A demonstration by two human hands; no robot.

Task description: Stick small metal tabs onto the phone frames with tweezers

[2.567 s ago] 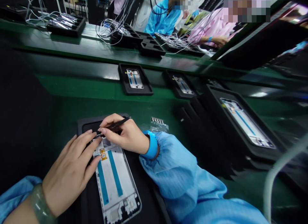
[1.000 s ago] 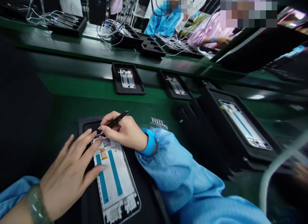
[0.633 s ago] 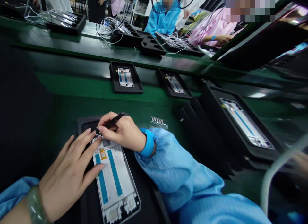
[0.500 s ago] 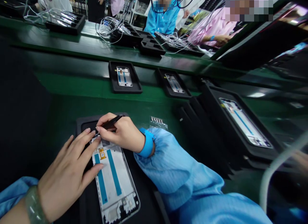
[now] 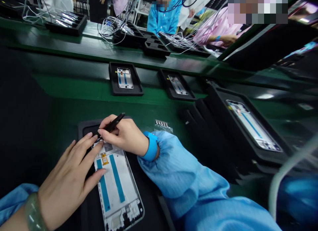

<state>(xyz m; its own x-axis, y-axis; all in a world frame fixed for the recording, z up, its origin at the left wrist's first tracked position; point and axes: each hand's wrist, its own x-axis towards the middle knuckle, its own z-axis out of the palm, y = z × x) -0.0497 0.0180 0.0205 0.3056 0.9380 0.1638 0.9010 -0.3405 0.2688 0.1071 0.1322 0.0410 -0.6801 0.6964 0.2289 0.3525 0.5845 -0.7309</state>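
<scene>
A silver phone frame [image 5: 129, 188] with two blue strips and an orange flex part lies in a black foam tray [image 5: 86, 128]. My left hand [image 5: 72, 174] rests flat over the frame's left edge, fingers apart, fingertips near its top end. A black pen-like tool [image 5: 113, 124] is pinched in my right hand [image 5: 124, 135], its tip down at the frame's top end. The tip itself is hidden by my fingers.
Black trays holding phone frames stand at the back [image 5: 126, 93], further right [image 5: 182, 96] and on a dark stack [image 5: 260, 158] at right. A small strip of parts [image 5: 161, 123] lies beyond my right wrist. Cables [image 5: 116, 29] and several people are across the bench.
The tool in my right hand has tilted more upright. Both hands stay at nearly the same place on the frame. The far trays appear slightly further left.
</scene>
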